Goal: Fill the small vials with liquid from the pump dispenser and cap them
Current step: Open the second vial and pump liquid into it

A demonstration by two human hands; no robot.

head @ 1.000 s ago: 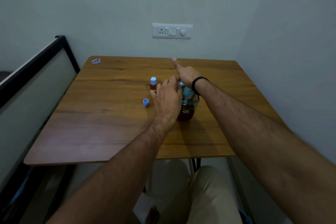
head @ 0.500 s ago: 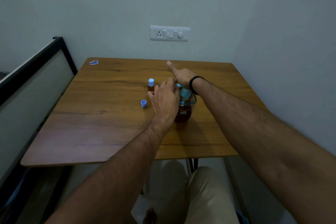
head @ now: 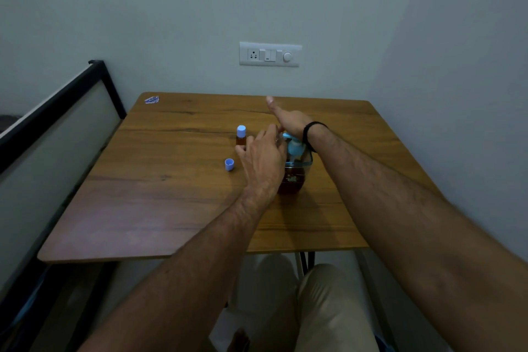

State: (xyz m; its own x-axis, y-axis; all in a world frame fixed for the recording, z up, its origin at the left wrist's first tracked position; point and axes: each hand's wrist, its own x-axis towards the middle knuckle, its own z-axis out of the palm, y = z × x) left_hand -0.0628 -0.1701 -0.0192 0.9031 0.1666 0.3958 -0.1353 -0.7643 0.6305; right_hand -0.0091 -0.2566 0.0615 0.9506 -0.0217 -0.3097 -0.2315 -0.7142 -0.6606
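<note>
Setting: pale grey-green walls meet in a corner behind a square wooden table; a white switch-and-socket plate sits on the back wall
Dispenser: clear pump dispenser with a light blue pump head and dark amber liquid stands upright right of the table's middle, partly hidden by both hands
Right hand: right hand lies palm-down on the pump head, fingers stretched flat and pointing toward the wall; a black band circles the wrist
Left hand: left hand is curled just left of the pump, fingertips bunched near the nozzle; something clear shows at the fingertips, but what it grips cannot be told
Capped vial: small amber vial with a light blue cap stands upright just beyond the left hand, close to its fingers
Loose cap: small light blue cap lies alone on the wood, left of the left hand
Far corner: small blue-and-white scrap rests at the table's back left
Below: beige trouser legs show under the near edge
</note>
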